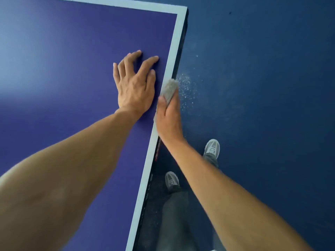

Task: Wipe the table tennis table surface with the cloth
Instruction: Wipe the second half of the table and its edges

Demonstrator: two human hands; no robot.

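Here, left hand (135, 86) rests flat on the table (68, 60), right hand (168, 118) grips the cloth (170, 88).

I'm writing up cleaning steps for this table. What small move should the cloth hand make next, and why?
Probably slide the cloth along the white edge line toward the far corner. The right hand grips it at that line, the left hand rests on the blue surface beside it, and pale specks lie on the floor just past the edge.
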